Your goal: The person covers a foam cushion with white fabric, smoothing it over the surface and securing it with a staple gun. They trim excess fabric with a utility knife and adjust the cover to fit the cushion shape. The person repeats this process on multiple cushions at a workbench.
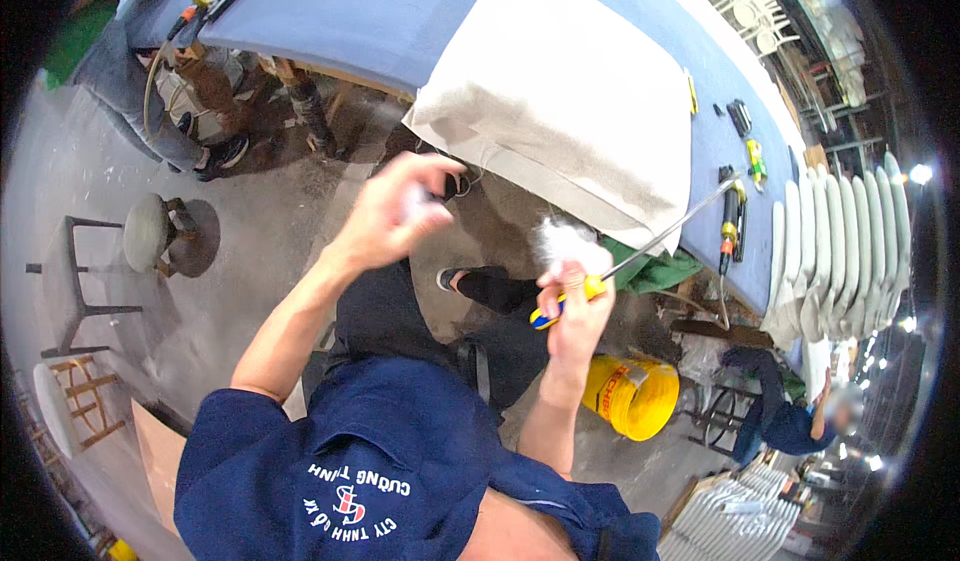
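My right hand is closed round the yellow and blue handle of a screwdriver, whose long metal shaft points up and to the right. A tuft of white fibre stuffing sits at the fingers of that same hand. My left hand is raised near the cushion's front corner, blurred, with thumb and fingers apart; I make out nothing held in it. In front of both hands lies a large cushion in cream fabric on the blue table, its loose fabric edge hanging over the near side.
On the blue-covered table lie a staple gun at right and another air tool at far left. A yellow bucket stands by my right arm. A stool is at left, padded panels at right. Other people work nearby.
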The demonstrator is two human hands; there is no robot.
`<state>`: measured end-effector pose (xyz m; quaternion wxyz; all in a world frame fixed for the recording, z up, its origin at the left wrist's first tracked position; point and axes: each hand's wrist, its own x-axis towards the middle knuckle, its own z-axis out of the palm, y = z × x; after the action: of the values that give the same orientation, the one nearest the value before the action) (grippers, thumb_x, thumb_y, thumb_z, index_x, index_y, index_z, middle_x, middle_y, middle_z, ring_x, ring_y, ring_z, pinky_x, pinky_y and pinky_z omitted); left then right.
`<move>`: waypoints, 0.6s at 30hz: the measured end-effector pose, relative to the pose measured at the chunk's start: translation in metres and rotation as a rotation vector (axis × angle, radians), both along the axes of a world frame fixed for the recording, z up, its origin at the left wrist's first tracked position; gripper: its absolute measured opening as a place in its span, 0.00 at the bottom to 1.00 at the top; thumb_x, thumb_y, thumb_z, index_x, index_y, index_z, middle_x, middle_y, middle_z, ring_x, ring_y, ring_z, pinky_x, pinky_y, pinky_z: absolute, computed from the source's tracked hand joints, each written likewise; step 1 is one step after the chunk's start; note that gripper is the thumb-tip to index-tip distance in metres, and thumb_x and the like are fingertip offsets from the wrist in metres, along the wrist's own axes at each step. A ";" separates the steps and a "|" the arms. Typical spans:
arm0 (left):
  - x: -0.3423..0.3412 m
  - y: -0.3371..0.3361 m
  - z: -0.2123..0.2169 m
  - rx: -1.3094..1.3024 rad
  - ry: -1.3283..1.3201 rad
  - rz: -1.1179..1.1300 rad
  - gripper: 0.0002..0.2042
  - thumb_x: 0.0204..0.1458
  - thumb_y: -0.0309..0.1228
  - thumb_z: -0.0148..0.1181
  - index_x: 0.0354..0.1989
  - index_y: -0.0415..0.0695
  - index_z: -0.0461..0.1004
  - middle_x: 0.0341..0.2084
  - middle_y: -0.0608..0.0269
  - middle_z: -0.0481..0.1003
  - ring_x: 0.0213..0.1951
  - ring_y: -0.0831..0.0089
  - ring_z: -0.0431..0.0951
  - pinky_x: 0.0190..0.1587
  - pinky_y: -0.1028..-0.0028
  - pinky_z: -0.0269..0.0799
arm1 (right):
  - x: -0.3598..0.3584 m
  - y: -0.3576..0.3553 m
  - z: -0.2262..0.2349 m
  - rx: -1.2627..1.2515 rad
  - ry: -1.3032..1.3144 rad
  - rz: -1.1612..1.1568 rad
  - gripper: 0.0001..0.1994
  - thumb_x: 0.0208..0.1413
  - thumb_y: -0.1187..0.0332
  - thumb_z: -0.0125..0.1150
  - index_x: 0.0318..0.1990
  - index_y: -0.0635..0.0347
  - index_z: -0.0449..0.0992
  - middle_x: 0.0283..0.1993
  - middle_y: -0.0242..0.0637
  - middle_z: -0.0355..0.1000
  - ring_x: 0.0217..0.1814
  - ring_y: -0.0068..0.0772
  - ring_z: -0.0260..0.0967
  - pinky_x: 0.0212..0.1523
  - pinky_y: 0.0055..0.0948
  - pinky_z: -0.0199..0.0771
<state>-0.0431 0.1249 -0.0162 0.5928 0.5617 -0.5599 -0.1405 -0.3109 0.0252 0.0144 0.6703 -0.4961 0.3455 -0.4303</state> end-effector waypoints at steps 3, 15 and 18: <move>-0.031 -0.005 0.024 0.174 0.008 -0.313 0.31 0.49 0.49 0.76 0.57 0.46 0.75 0.39 0.57 0.79 0.40 0.59 0.84 0.44 0.62 0.80 | 0.026 0.020 -0.008 -0.001 0.040 0.110 0.09 0.69 0.66 0.66 0.44 0.58 0.73 0.27 0.36 0.77 0.16 0.16 0.60 0.17 0.19 0.60; 0.018 0.055 -0.050 0.172 0.647 0.182 0.12 0.74 0.34 0.49 0.38 0.43 0.71 0.34 0.60 0.81 0.28 0.83 0.71 0.33 0.79 0.71 | -0.017 -0.070 0.056 -0.095 -0.163 -0.215 0.11 0.69 0.60 0.65 0.39 0.56 0.74 0.26 0.37 0.74 0.17 0.21 0.60 0.18 0.24 0.59; -0.001 0.041 -0.033 0.063 0.662 0.086 0.04 0.72 0.27 0.49 0.51 0.45 0.65 0.42 0.58 0.82 0.30 0.83 0.72 0.34 0.81 0.71 | 0.020 -0.051 0.052 -0.002 -0.106 -0.048 0.06 0.68 0.68 0.64 0.42 0.59 0.74 0.36 0.52 0.81 0.17 0.21 0.62 0.18 0.23 0.62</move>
<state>-0.0444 0.1660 -0.0487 0.7304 0.5266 -0.3080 -0.3073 -0.2908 -0.0258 0.0661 0.6766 -0.4650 0.3210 -0.4721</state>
